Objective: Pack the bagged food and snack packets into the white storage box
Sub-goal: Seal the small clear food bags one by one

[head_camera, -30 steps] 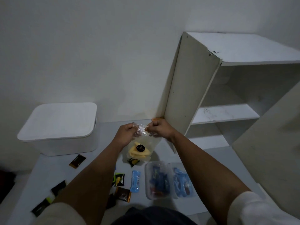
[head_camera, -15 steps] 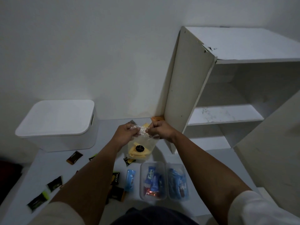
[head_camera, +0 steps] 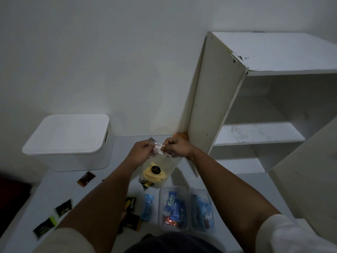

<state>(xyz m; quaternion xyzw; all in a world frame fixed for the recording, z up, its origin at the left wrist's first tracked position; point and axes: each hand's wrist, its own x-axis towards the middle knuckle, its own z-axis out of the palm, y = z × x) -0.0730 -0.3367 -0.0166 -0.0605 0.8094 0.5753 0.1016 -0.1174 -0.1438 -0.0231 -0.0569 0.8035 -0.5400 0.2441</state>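
A clear plastic bag [head_camera: 158, 170] with yellow food and a black round sticker hangs in front of me. My left hand [head_camera: 141, 151] and my right hand [head_camera: 177, 147] both pinch its crumpled top edge, close together. The white storage box [head_camera: 71, 143] stands at the back left with its lid on. Snack packets lie on the white surface: a brown one [head_camera: 86, 178], a blue one [head_camera: 147, 207], a black and yellow one [head_camera: 130, 204], green and black ones [head_camera: 63, 208] [head_camera: 45, 227]. Two clear tubs [head_camera: 173, 209] [head_camera: 201, 210] hold blue packets.
A white shelf unit [head_camera: 215, 105] stands to the right, its side panel close beside my right hand. An open cabinet door [head_camera: 306, 172] juts in at the right. A dark object [head_camera: 12, 194] lies off the left edge of the surface.
Both hands have stayed on the bag's top, working it between the fingers. The bag hangs in about the same place; the camera has shifted slightly.
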